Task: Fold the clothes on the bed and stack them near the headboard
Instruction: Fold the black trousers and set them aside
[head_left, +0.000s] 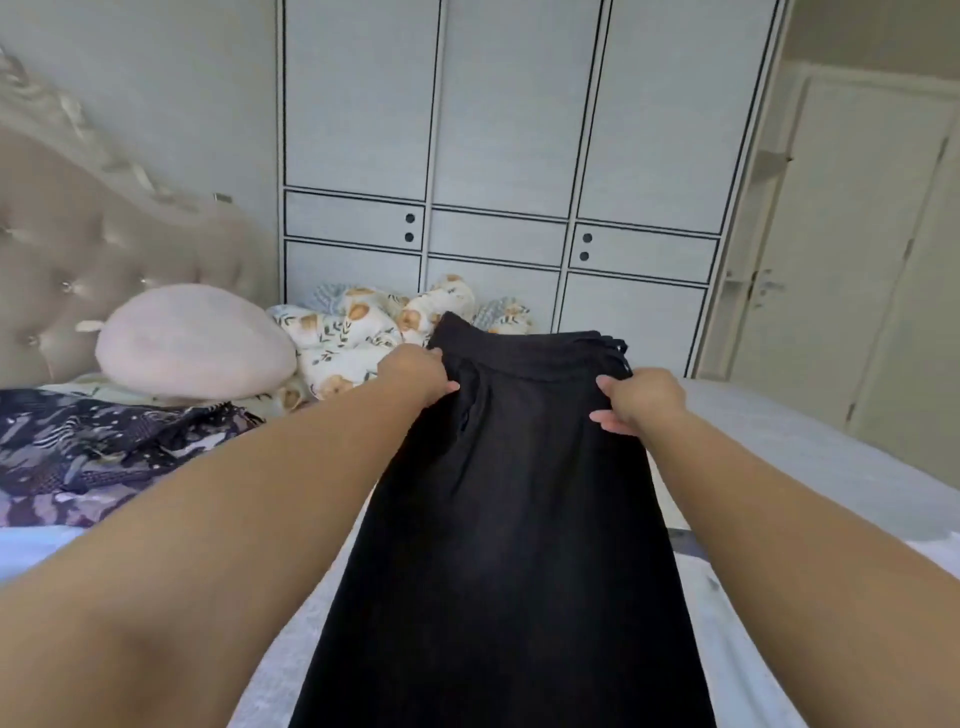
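Bed w/ grey sheet — wardrobe behind, hands gripping black garment.

Left hand and right hand each pinch the far end of a long black garment stretched over the grey bed; patterned dark cloth lies near the tufted headboard.

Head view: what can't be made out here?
- Black garment: lower end cut off by the bottom frame edge, so its type is unclear.
- Left hand and right hand: fingertips buried in the cloth.
- Patterned dark fabric: crumpled, cut by the left edge.
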